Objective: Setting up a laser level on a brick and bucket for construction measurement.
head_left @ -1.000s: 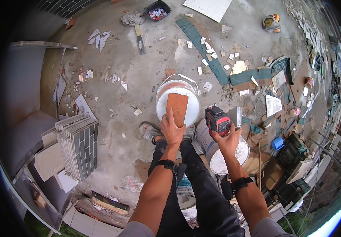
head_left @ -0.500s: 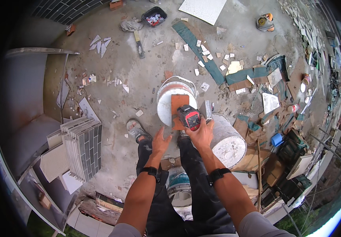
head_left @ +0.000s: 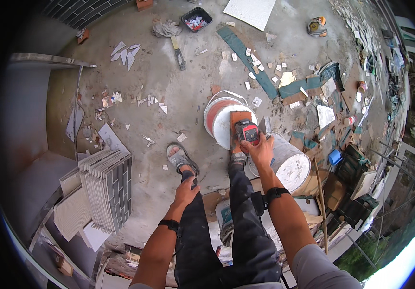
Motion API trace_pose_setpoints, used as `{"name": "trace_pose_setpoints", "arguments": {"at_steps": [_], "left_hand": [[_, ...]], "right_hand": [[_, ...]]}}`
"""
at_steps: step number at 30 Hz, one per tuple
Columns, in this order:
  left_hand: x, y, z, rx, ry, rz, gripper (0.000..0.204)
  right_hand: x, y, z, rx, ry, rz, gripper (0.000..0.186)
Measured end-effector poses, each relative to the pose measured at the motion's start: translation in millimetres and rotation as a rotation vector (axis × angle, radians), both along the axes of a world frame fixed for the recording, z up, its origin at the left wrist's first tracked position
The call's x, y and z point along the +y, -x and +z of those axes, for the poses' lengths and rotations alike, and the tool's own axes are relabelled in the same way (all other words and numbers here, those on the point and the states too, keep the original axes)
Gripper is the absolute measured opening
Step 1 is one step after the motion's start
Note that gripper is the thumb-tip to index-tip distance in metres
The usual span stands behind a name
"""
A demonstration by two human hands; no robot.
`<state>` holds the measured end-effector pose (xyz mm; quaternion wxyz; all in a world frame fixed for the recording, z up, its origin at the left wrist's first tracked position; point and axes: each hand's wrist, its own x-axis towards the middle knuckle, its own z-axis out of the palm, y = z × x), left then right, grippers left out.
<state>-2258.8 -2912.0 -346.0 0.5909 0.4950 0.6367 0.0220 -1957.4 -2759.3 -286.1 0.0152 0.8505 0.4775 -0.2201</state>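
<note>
My right hand (head_left: pixel 261 153) grips a red-and-black laser level (head_left: pixel 247 131) from its near right side. The level rests on an orange brick (head_left: pixel 240 116), which lies on the white top of a bucket (head_left: pixel 223 126). The bucket's wire handle shows on its far side. My left hand (head_left: pixel 186 191) is empty, fingers loosely stretched out, over my left lower leg and apart from the bucket. A second white bucket (head_left: pixel 291 169) stands or lies just right of my right hand; its round end is stained.
Stacked tiles (head_left: pixel 105 189) stand at the left. A hammer-like tool (head_left: pixel 178 53), a black tub (head_left: pixel 197 20) and a white board (head_left: pixel 249 12) lie farther off. Green strips (head_left: pixel 250 60) and broken tile pieces litter the floor at right. A wooden stick (head_left: pixel 321 207) leans near my right arm.
My left hand has drawn back from beside the bucket toward my left leg. My right hand stays on the laser level. The whole view has shifted, so the floor things appear farther right.
</note>
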Motion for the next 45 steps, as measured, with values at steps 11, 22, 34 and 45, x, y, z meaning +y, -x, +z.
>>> {"name": "trace_pose_setpoints", "arguments": {"at_steps": [11, 22, 34, 45], "left_hand": [[46, 49, 76, -0.006, 0.028, -0.083, 0.031], [155, 80, 93, 0.288, -0.516, -0.397, 0.019], [151, -103, -57, -0.187, -0.626, -0.457, 0.05], [165, -125, -97, -0.134, -0.987, -0.536, 0.043]], "right_hand": [[-69, 38, 114, 0.379, -0.189, 0.104, 0.026], [-182, -77, 48, 0.466, -0.487, -0.49, 0.079], [-285, -180, -72, -0.101, -0.632, -0.512, 0.058], [-92, -20, -52, 0.052, -0.422, 0.328, 0.084]]}}
